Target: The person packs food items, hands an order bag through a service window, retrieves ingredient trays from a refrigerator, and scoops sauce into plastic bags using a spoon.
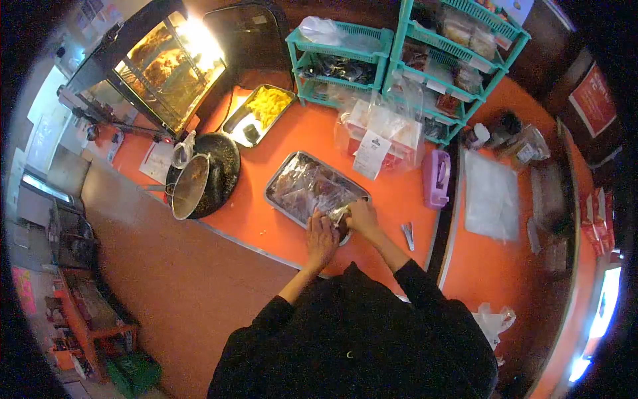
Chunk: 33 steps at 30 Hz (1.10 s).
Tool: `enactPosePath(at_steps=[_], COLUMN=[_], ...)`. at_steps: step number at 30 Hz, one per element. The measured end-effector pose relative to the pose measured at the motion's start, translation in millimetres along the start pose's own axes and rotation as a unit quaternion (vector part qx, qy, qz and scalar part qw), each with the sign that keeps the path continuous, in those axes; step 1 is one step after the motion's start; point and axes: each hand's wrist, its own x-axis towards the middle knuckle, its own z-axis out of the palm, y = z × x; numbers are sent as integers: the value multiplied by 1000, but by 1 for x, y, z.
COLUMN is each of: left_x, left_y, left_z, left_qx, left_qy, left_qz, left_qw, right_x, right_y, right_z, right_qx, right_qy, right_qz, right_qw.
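A metal tray (336, 171) rests on the orange counter in front of me. Shiny clear plastic (306, 183) covers dark contents inside it; what they are is hard to make out. My left hand (321, 238) lies with fingers stretched out over the tray's near edge, touching the plastic. At the near right corner, my right hand (363, 217) is closed, fingers gripping the plastic. Between the two hands, a bunched part of the plastic is partly hidden by the fingers.
Behind stand a tray of yellow food (269, 106), a lit display warmer (166, 63) and turquoise racks (342, 58). Left are a sieve (191, 187) and dark round pan (229, 163). Right are tweezers-like metal tongs (408, 236), a purple dispenser (436, 179) and plastic bags (490, 193).
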Motion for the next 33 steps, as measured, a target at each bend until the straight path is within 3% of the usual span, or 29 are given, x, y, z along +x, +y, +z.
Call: enactPosePath(at_steps=[3, 6, 8, 9, 10, 13, 15, 16, 18, 19, 21, 22, 23, 24, 26, 27, 29, 30, 31, 32, 33], left_x=[-2, -3, -1, 0, 3, 5, 13, 15, 20, 23, 29, 33, 38, 43, 54, 60, 70, 68, 66, 67, 67], left_y=[-2, -4, -5, -4, -3, 10, 20, 24, 30, 33, 39, 42, 44, 45, 45, 51, 66, 63, 58, 52, 46], left_z=[5, 5, 3, 0, -6, -17, -19, -20, -17, -14, -8, -2, 4, 15, 35, 31, 14, 17, 19, 21, 16], left_qx=[17, 36, -1, -4, -37, -70, -70, -103, -139, -170, -202, -376, -533, -533, -729, -728, -808, -807, -809, -810, -809], left_qy=[22, 5, -12, -15, -15, -8, 8, 11, 11, -25, -62, -132, -196, -199, -290, -294, -315, -318, -300, -283, -286], left_qz=[7, 8, -19, -16, -12, 3, 13, 19, 31, 17, 5, -64, -132, -130, -320, -319, -210, -211, -231, -250, -249], left_qw=[1000, 999, 1000, 1000, 999, 997, 997, 994, 990, 985, 977, 915, 812, 812, 531, 530, 452, 451, 449, 449, 450], right_x=[-14, -42, -60, -60, -59, -75, -87, -86, -78, -77, -74, -74, -74, -76, -86, -88, -84, -84, -85, -83, -81], right_y=[7, 25, 43, 70, 93, 108, 95, 100, 110, 110, 102, 97, 92, 86, 58, 47, 34, 32, 33, 37, 40], right_z=[-18, -47, -52, -26, -1, 18, -1, 4, 6, 4, -4, -13, -23, -33, -62, -68, -52, -42, -35, -29, -26], right_qx=[24, 136, 299, 214, 213, 311, 98, 98, 338, 339, 366, 366, 457, 544, 537, 529, 502, 475, 384, 385, 458], right_qy=[69, 133, 192, 239, 241, 237, 298, 300, 198, 201, 333, 335, 302, 266, 218, 167, 185, 199, 181, 184, 188], right_qz=[34, 48, 50, 42, 47, -19, -17, -12, 160, 164, 104, 106, 66, 25, 9, -10, -25, -43, -33, -32, 12], right_qw=[997, 981, 933, 946, 946, 920, 949, 949, 906, 905, 863, 862, 834, 796, 815, 832, 844, 856, 905, 904, 869])
